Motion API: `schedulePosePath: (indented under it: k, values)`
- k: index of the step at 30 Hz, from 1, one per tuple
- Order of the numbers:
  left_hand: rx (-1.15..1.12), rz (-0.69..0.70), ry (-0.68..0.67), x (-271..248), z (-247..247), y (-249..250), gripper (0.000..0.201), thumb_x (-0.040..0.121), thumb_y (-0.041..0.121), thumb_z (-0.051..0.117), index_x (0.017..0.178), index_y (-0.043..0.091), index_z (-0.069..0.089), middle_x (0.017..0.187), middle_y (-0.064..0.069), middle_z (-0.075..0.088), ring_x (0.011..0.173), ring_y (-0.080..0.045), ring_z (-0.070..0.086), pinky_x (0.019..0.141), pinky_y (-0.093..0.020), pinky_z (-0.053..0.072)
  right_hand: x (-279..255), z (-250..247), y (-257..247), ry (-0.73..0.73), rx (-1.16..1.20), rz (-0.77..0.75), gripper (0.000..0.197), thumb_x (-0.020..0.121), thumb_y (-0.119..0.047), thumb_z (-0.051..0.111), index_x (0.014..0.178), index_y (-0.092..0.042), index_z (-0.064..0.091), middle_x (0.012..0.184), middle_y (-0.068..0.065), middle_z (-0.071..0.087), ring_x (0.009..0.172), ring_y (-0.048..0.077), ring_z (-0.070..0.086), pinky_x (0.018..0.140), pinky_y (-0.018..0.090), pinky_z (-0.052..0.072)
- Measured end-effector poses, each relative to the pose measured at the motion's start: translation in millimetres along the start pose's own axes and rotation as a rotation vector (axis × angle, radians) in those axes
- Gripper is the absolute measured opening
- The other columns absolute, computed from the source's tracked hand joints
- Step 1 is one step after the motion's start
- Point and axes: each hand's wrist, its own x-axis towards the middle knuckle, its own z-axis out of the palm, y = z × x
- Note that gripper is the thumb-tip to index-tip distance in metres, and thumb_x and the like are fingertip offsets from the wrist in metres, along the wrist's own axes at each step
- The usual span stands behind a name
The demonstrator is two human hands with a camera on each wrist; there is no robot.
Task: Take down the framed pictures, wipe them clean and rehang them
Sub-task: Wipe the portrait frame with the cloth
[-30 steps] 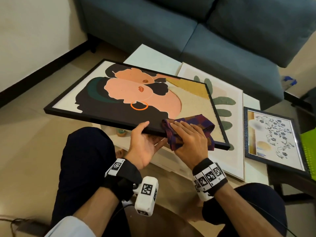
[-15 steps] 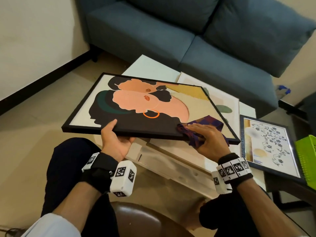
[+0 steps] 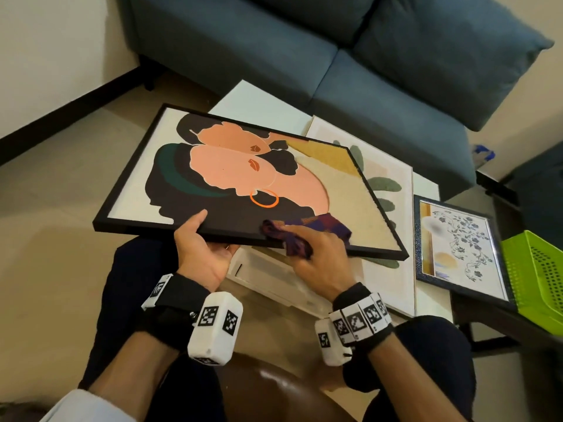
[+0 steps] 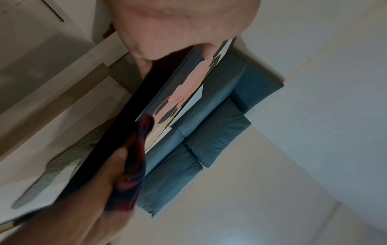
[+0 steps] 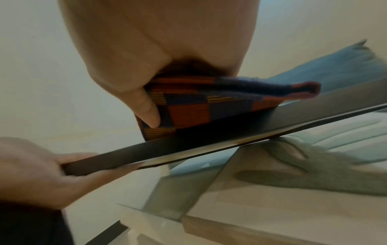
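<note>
A large black-framed picture [image 3: 231, 178] of peach faces and dark hair is held tilted above my lap and the table's edge. My left hand [image 3: 201, 254] grips its near edge, thumb on the glass, fingers underneath. My right hand [image 3: 320, 260] holds a purple and orange checked cloth [image 3: 329, 225] against that same near edge, just right of the left hand. The right wrist view shows the cloth [image 5: 209, 102] folded over the frame's black rim [image 5: 188, 145], my thumb pressing it. In the left wrist view the picture [image 4: 184, 89] runs edge-on, with the cloth [image 4: 136, 157] on it.
A white-framed leaf picture [image 3: 387, 269] lies on the white table [image 3: 253, 102], partly under the held one. A small dark-framed floral picture [image 3: 457, 248] lies to the right, beside a green basket [image 3: 536, 278]. A blue sofa [image 3: 335, 56] stands behind. A brown seat [image 3: 274, 388] is between my knees.
My right hand has slid the cloth left along the near frame edge, toward my left hand. The left hand shifted its grip along that edge and the picture moved slightly.
</note>
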Motion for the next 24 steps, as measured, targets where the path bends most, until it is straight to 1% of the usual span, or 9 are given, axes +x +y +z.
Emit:
schedulePosePath:
  k: [4,6,9,12,15,18,19,21,24]
  values:
    - [-0.025,-0.01,0.029,2.9,3.8,-0.4,0.021,0.101,0.03,0.062,0.11,0.012,0.069,0.091,-0.012,0.08,0.094,-0.031,0.074,0.08,-0.045,0.061,16.6,2.9,-14.3,-0.119,0.001,-0.063,0.052,0.081,-0.036,0.069,0.132,-0.032,0.064,0.111,-0.009,0.073,0.098,0.011,0.067,0.085,0.036,0.056]
    - [-0.055,-0.008,0.036,5.8,6.5,-0.1,0.022,0.1,0.03,0.063,0.113,0.013,0.069,0.102,-0.012,0.079,0.099,-0.032,0.074,0.079,-0.045,0.061,24.0,-3.2,-6.9,-0.156,-0.079,-0.087,0.055,0.081,-0.043,0.068,0.135,-0.032,0.062,0.127,-0.008,0.068,0.118,0.013,0.061,0.099,0.042,0.049]
    - [-0.098,-0.008,0.049,9.3,8.8,-0.2,0.024,0.097,0.03,0.064,0.114,0.015,0.069,0.117,-0.011,0.076,0.109,-0.031,0.073,0.092,-0.045,0.061,27.5,-15.6,7.9,-0.196,-0.176,-0.031,0.062,0.081,-0.045,0.067,0.142,-0.033,0.056,0.145,-0.006,0.057,0.137,0.015,0.048,0.116,0.044,0.033]
    - [-0.124,0.006,0.058,12.7,8.2,2.2,0.03,0.094,0.031,0.063,0.118,0.016,0.07,0.126,-0.01,0.074,0.116,-0.03,0.072,0.102,-0.044,0.057,29.9,-27.5,20.9,-0.173,-0.145,0.026,0.057,0.082,-0.027,0.058,0.139,-0.029,0.06,0.14,-0.004,0.062,0.127,0.018,0.053,0.11,0.037,0.039]
    - [-0.163,0.011,0.052,17.2,5.6,4.6,0.042,0.092,0.032,0.063,0.131,0.016,0.069,0.128,-0.011,0.074,0.117,-0.033,0.071,0.104,-0.048,0.055,28.6,-33.1,30.7,-0.086,-0.135,0.006,0.045,0.084,-0.014,0.053,0.123,-0.03,0.068,0.099,-0.016,0.067,0.092,0.017,0.055,0.081,0.038,0.046]
    - [-0.183,0.001,0.021,18.2,3.8,4.4,0.042,0.093,0.031,0.062,0.131,0.014,0.069,0.126,-0.013,0.075,0.117,-0.036,0.071,0.105,-0.053,0.053,28.3,-29.6,32.7,-0.062,-0.176,-0.004,0.028,0.083,-0.018,0.048,0.098,-0.03,0.069,0.077,-0.018,0.061,0.079,0.018,0.05,0.075,0.043,0.044]
    - [-0.188,-0.004,0.016,17.6,4.1,4.3,0.04,0.093,0.032,0.061,0.129,0.014,0.07,0.126,-0.014,0.075,0.116,-0.037,0.071,0.106,-0.054,0.053,28.3,-27.5,31.5,-0.057,-0.176,-0.015,0.024,0.085,-0.02,0.048,0.094,-0.03,0.068,0.077,-0.018,0.061,0.079,0.018,0.051,0.076,0.045,0.045]
    - [-0.193,-0.017,0.012,17.4,5.0,5.8,0.034,0.095,0.032,0.06,0.119,0.011,0.072,0.123,-0.016,0.075,0.116,-0.038,0.071,0.106,-0.055,0.052,30.6,-20.3,28.9,-0.061,-0.115,-0.023,0.028,0.088,-0.022,0.051,0.107,-0.027,0.07,0.09,-0.014,0.069,0.087,0.015,0.059,0.081,0.044,0.048]
    - [-0.202,-0.013,0.026,18.1,6.8,4.5,0.027,0.095,0.029,0.057,0.109,0.011,0.071,0.123,-0.012,0.076,0.117,-0.034,0.072,0.108,-0.05,0.052,34.5,-7.5,14.5,-0.098,0.025,0.018,0.03,0.09,-0.027,0.054,0.118,-0.025,0.066,0.096,-0.01,0.071,0.083,0.006,0.062,0.075,0.035,0.051]
